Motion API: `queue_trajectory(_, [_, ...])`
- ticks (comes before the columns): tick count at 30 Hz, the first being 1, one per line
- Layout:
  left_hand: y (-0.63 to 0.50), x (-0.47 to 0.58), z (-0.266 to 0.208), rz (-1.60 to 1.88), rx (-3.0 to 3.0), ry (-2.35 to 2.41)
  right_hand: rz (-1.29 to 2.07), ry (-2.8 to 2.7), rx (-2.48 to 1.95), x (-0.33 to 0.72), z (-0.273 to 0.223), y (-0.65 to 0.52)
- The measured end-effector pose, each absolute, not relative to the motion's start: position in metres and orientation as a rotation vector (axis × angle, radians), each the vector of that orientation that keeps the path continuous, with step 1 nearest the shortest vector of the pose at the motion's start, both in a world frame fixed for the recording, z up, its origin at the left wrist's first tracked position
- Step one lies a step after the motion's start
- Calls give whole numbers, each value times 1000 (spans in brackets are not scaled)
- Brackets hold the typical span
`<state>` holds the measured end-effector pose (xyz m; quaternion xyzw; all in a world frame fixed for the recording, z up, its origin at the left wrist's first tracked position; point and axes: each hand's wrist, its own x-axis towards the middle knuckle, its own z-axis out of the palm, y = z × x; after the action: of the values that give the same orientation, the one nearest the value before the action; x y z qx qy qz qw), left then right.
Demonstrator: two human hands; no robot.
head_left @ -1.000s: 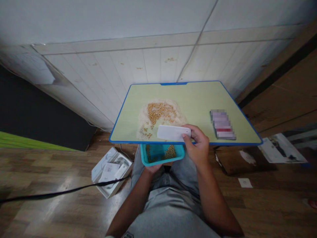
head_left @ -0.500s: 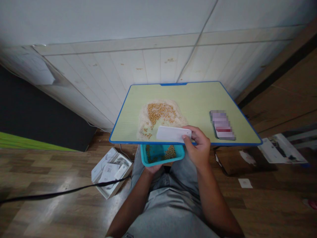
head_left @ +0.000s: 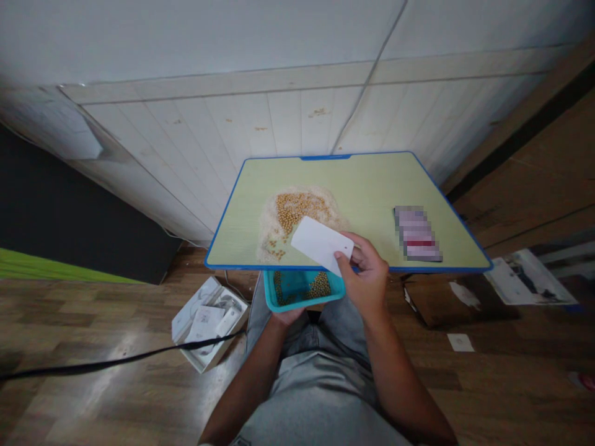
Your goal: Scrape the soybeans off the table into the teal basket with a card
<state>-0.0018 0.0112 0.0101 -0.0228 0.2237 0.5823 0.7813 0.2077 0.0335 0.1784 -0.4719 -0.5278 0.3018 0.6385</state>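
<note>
- While my left hand (head_left: 289, 316) sits beneath the near side of a teal tray (head_left: 304, 303), my right hand (head_left: 365, 272) grips a flat white card (head_left: 318, 243) by one end, thumb on top.
- The left hand is mostly hidden by the tray, so I cannot tell how its fingers are closed.
- Half a second ago the card lay almost level from left to right; now its free end has swung away from me and its broad face shows more fully. I judge this brings that end closer to the tan beans (head_left: 289, 214) and pale grains (head_left: 268, 226) heaped on the table (head_left: 381, 186).
- The card is above the table's near edge, its lower corner overlapping the tray in my view; whether it touches either, I cannot tell.
- Its long axis slants from far left to near right: the free end points at the heap, and the end with a small hole is in my grip.
- More beans (head_left: 320, 285) lie inside the tray, whose length runs left to right.
</note>
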Motion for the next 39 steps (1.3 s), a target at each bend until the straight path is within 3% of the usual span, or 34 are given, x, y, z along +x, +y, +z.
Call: queue_trajectory(39, [2, -9, -9, 1215, 14, 496, 302, -1243, -1209, 227, 193, 100])
